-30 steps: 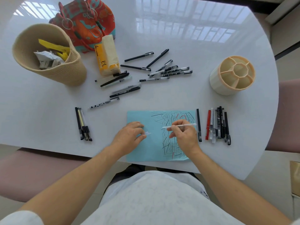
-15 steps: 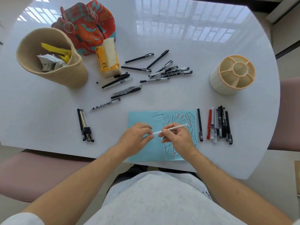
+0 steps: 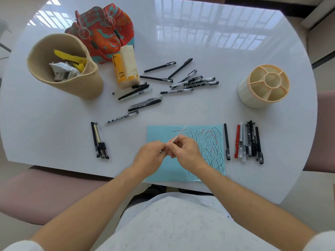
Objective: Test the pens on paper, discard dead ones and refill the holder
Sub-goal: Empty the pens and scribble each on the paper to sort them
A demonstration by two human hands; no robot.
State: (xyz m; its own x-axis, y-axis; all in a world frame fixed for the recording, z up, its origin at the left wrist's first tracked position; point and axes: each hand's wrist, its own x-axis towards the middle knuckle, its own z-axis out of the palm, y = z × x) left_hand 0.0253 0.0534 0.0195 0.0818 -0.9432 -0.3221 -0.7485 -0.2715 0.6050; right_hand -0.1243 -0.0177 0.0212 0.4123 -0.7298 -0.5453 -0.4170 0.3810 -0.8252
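Over the scribbled blue paper (image 3: 157,134) my two hands meet. My right hand (image 3: 187,153) grips a thin white pen (image 3: 178,135) whose far end points up and away. My left hand (image 3: 149,157) pinches at the pen's near end, where its small clear cap is hidden by my fingers. A cream pen holder (image 3: 243,91) with empty compartments stands at the right. Several untested pens (image 3: 192,82) lie scattered in the table's middle. Right of the paper lie a single black pen (image 3: 226,140) and a row of pens (image 3: 248,140). Three pens (image 3: 98,140) lie at the left.
A woven basket (image 3: 87,86) holding crumpled wrappers stands at the far left. Behind it sits an orange patterned bag (image 3: 105,29), with a yellow tissue pack (image 3: 125,69) beside it. Pink chair seats (image 3: 45,192) flank the round white table.
My right hand stopped writing and lifted the pen off the paper. Both hands came together, and the left hand brought the clear cap to the pen's tip.
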